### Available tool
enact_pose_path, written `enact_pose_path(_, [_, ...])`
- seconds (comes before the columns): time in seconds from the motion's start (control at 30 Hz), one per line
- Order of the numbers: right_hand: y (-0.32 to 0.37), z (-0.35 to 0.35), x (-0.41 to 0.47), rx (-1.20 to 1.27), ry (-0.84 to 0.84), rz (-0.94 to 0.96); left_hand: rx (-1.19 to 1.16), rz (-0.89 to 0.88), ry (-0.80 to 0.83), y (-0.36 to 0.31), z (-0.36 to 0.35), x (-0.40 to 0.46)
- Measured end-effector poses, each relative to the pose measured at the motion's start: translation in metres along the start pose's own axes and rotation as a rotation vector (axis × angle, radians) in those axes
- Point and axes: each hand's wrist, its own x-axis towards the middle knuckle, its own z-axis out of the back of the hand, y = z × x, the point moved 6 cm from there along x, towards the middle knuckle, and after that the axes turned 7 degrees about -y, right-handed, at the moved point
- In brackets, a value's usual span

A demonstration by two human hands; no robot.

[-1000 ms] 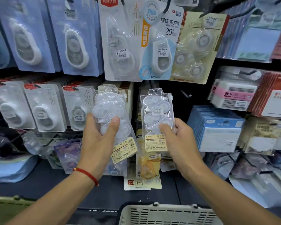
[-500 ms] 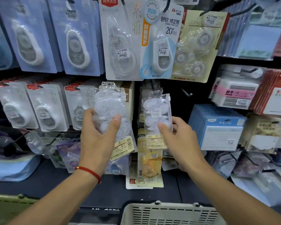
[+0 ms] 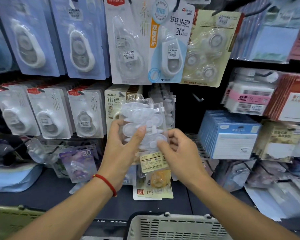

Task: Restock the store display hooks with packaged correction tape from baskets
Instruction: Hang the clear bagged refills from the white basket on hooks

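Both hands meet in front of the middle row of hooks, holding clear bags of correction tape (image 3: 142,125) upright, long axis vertical, yellow label at the bottom. The left hand (image 3: 121,149) grips the bundle from its left side, thumb pressed on the front and fingers (image 3: 116,122) curled behind. The right hand (image 3: 178,149) pinches the lower right edge, its fingers curled in. How many bags overlap there I cannot tell. The bags' top edge, where a hang hole would be (too blurred to make out), points up and away from both hands. A bare display hook (image 3: 197,98) juts out just up and right, nearer the right hand; that looks the likely target. The basket (image 3: 177,227) sits below, near the body.
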Motion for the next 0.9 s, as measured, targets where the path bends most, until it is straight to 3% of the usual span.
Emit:
enact_pose_path(0.13, [-0.004,0.013,0.004,0.110,-0.107,-0.103,0.021,0.033,-0.063,0.001,0.008,0.005])
enact_pose_path(0.33, [-0.010,0.015,0.007,0.203,-0.114,-0.244,0.004,0.033,-0.176,0.002,0.025,0.014])
enact_pose_path(0.63, [-0.005,0.014,0.005,0.272,-0.145,-0.294,0.015,-0.024,-0.243,-0.015,0.030,0.011])
enact_pose_path(0.73, [-0.007,0.021,0.005,0.043,-0.177,-0.230,0.021,-0.042,-0.236,-0.020,0.028,0.008])
enact_pose_path(0.83, [0.003,0.026,0.004,-0.322,-0.210,-0.012,0.023,-0.058,-0.191,-0.017,0.024,0.009])
enact_pose_path(0.9, [0.005,0.016,0.005,-0.279,-0.102,0.042,0.043,-0.079,-0.107,-0.013,0.017,0.008])
